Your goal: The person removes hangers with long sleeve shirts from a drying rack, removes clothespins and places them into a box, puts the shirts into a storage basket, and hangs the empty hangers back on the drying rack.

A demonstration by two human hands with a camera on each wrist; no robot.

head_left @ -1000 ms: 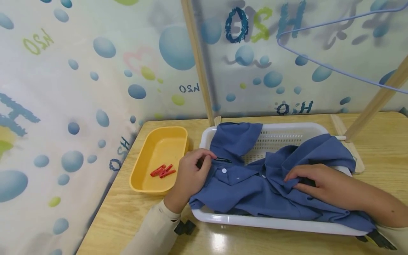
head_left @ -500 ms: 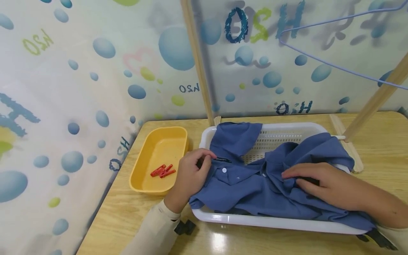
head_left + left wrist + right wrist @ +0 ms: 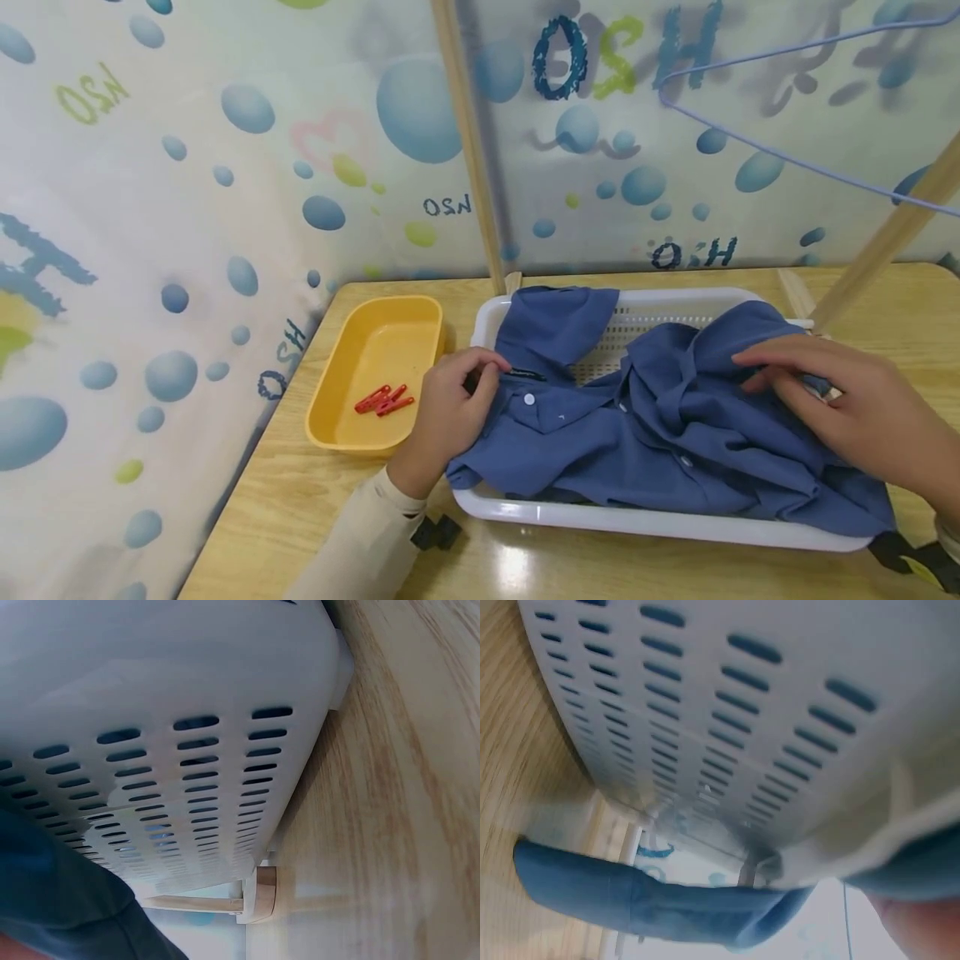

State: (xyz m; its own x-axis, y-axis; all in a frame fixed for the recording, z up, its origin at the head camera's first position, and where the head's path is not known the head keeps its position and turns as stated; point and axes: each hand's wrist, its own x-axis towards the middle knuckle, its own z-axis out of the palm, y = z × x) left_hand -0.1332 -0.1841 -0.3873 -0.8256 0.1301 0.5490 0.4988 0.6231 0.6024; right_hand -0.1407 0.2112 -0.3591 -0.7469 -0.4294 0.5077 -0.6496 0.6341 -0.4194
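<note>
A blue button-up shirt (image 3: 570, 450) lies crumpled across a white perforated laundry basket (image 3: 622, 518). My left hand (image 3: 457, 404) pinches the shirt at the basket's left end, beside a dark label and a white button. My right hand (image 3: 847, 396) is over the shirt's right part, fingertips at the bunched fabric and the index finger fairly straight. In the left wrist view, blue cloth (image 3: 60, 885) hangs beside the basket wall (image 3: 187, 682). In the right wrist view, a blue sleeve-like piece (image 3: 660, 904) hangs outside the basket, and part of my right hand (image 3: 922, 926) is blurred.
A yellow tub (image 3: 375, 333) holding several red clothespins (image 3: 384, 401) stands left of the basket on the wooden table (image 3: 300, 500). Wooden posts (image 3: 468, 133) rise behind. A blue wire hanger (image 3: 795, 162) hangs at the upper right, before a bubble-patterned wall covering.
My right hand has left the fabric near the front buttons and moved right and up. The shirt's right part has shifted, and another button shows. My left hand stays in place.
</note>
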